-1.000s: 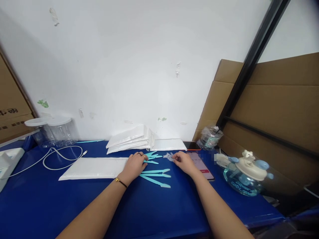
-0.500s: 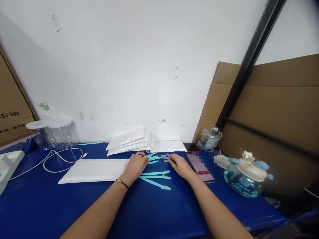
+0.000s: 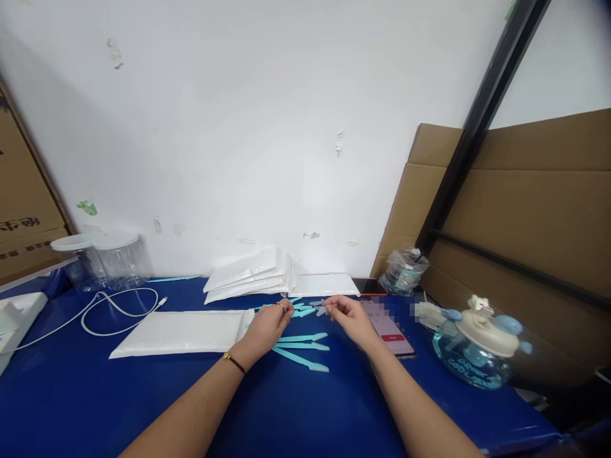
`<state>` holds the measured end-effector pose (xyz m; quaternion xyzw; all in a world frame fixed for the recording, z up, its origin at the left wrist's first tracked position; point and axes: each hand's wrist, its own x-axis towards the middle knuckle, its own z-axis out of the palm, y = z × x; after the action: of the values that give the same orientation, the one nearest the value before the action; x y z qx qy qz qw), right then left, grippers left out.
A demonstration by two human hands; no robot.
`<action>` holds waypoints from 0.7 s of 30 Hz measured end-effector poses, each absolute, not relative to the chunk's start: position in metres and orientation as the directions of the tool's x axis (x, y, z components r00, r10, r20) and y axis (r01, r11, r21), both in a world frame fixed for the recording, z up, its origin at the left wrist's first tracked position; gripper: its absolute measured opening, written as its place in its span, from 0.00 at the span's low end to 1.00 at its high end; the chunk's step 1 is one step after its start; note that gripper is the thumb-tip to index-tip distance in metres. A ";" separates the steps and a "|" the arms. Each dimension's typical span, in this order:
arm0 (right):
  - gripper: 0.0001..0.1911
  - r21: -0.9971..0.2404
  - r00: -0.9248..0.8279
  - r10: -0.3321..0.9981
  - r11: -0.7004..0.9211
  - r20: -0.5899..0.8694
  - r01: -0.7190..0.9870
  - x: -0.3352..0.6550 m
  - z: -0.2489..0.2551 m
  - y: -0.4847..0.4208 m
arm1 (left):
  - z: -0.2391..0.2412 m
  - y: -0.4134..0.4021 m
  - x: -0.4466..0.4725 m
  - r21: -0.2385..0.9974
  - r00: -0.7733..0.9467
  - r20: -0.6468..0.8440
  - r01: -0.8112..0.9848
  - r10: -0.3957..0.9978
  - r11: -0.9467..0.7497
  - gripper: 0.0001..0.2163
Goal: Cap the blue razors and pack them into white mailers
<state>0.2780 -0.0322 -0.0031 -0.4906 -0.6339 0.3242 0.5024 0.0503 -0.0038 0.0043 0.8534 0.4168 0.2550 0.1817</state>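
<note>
My left hand is lifted a little off the blue table and pinches a thin turquoise tool by its handle. My right hand pinches a small clear cap just to the right of that tool's tip. Three more turquoise tools lie side by side on the table below the hands, and a few others lie behind them. A long white padded mailer lies flat to the left of my left hand.
A stack of white mailers leans at the wall. A phone lies right of my right hand, a blue water bottle beyond it. Clear jars and a white cable sit at the left. Cardboard boxes stand at right.
My left hand has lifted off the table with a turquoise tool in its fingers. My right hand has risen too, bringing a clear cap close to the tool's tip.
</note>
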 end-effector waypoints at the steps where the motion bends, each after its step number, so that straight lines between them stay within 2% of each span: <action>1: 0.14 -0.904 -0.014 0.947 0.311 0.322 0.292 0.277 -0.002 -0.033 | 0.004 -0.003 0.050 0.521 0.523 0.285 0.619 0.803 -0.588 0.11; 7: 0.16 -0.926 -0.073 0.954 0.301 0.292 0.230 0.269 -0.004 -0.034 | 0.006 -0.007 0.052 0.536 0.535 0.288 0.597 0.794 -0.597 0.11; 13: 0.15 -0.964 -0.197 0.969 0.184 0.145 0.192 0.268 -0.006 -0.037 | 0.005 -0.013 0.056 0.578 0.580 0.219 0.571 0.785 -0.583 0.10; 15: 0.13 -0.946 -0.250 0.963 0.173 0.104 0.273 0.272 -0.005 -0.037 | 0.006 -0.013 0.055 0.530 0.612 0.192 0.593 0.767 -0.606 0.09; 17: 0.11 -0.894 -0.254 0.959 0.219 0.124 0.391 0.279 -0.004 -0.036 | 0.007 -0.011 0.052 0.462 0.615 0.192 0.631 0.765 -0.623 0.07; 21: 0.10 -0.728 -0.062 0.955 0.263 0.291 0.633 0.299 -0.006 -0.028 | 0.009 -0.001 0.040 0.270 0.494 0.242 0.793 0.835 -0.547 0.06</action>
<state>0.2994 -0.0280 -0.0064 -0.5694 -0.6974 0.2109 0.3808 0.0403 -0.0015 0.0093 0.8621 0.4721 0.1740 0.0610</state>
